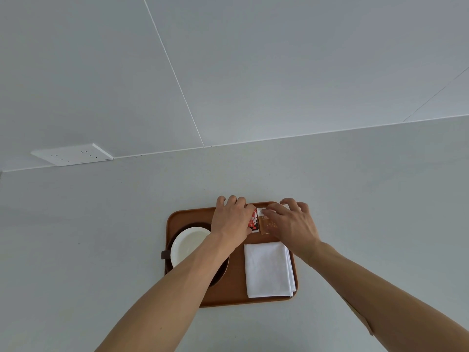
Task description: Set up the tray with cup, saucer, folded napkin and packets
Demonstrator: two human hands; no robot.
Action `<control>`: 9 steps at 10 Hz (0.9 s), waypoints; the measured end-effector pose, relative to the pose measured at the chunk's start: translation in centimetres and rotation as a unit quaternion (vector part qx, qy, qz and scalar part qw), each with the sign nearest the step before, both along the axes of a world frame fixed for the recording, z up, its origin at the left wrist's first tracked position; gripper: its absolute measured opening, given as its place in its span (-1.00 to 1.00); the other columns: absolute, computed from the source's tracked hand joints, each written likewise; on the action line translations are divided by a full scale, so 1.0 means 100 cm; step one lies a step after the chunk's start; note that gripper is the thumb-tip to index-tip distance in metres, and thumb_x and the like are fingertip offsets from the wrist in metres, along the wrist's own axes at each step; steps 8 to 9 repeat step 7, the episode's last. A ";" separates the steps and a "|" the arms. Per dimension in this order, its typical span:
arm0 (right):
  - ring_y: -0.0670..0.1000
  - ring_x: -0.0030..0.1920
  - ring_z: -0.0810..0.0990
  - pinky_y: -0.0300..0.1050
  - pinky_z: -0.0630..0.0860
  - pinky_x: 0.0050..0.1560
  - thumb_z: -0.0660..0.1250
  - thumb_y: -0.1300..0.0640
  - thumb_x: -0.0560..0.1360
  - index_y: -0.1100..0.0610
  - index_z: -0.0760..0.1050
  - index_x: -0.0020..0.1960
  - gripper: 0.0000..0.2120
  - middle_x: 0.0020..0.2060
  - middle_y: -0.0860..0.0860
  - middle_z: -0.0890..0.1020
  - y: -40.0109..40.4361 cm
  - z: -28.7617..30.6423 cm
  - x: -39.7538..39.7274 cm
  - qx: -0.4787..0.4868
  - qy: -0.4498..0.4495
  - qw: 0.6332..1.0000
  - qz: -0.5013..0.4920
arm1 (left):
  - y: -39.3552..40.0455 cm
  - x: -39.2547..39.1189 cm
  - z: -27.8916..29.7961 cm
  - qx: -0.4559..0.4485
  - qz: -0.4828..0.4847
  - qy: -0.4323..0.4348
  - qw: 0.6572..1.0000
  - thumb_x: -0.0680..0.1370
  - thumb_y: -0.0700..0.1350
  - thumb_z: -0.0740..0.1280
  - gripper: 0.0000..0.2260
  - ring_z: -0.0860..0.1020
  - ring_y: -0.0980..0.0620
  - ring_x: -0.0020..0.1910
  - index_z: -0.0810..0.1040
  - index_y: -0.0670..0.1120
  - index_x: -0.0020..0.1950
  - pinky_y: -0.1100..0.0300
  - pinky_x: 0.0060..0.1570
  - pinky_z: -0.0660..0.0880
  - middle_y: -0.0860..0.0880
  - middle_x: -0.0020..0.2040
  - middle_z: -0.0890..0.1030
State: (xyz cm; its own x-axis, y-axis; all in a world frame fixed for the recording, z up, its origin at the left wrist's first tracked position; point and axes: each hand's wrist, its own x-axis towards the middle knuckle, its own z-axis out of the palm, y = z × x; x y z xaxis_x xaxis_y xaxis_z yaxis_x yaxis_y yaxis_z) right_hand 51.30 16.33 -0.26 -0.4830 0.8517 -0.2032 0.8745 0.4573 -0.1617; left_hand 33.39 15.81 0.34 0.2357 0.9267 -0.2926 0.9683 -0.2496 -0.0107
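**Packets go down last as tea tray nears completion**

Seen from the head camera, a person leans over a brown tray [229,293] set on a pale grey counter [101,237], both bare forearms reaching to its far edge. The left hand [232,218] lies over a red-and-white packet [253,221], its fingers bent down on the packet and reaching past the tray's far rim; whether it pinches the packet or merely presses it flat cannot be told from this angle. The right hand [291,223] rests beside it with fingers spread and lightly bent, fingertips touching a brown-and-white packet [266,223] that sits just beside the red one. Neither packet appears lifted off the tray.

On the tray's left half stands a dark cup [223,271] with a white interior, its handle [164,254] jutting over the tray's left rim; the left forearm crosses it. The dark rim around it may be the saucer, though cup and saucer cannot be clearly separated here. On the right half, a white folded napkin [269,269] lies flat, well inside the rim and near the packets.

By the look of things, cup, napkin and packets are all aboard; what seems to remain is squaring the two packets and taking the hands away. A white wall socket [72,154] sits at the counter's back edge, well apart from the tray.
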 end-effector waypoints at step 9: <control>0.07 0.34 0.41 0.08 0.26 0.32 0.29 -0.04 0.53 -0.05 0.45 0.34 -0.62 0.30 -0.09 0.53 -0.007 0.002 -0.008 0.005 0.030 0.999 -0.045 | -0.007 -0.002 0.012 -0.005 0.030 -0.012 0.999 0.47 0.14 0.40 -0.52 0.44 -0.09 0.25 0.42 0.01 0.33 -0.10 0.28 0.27 -0.06 0.24 0.52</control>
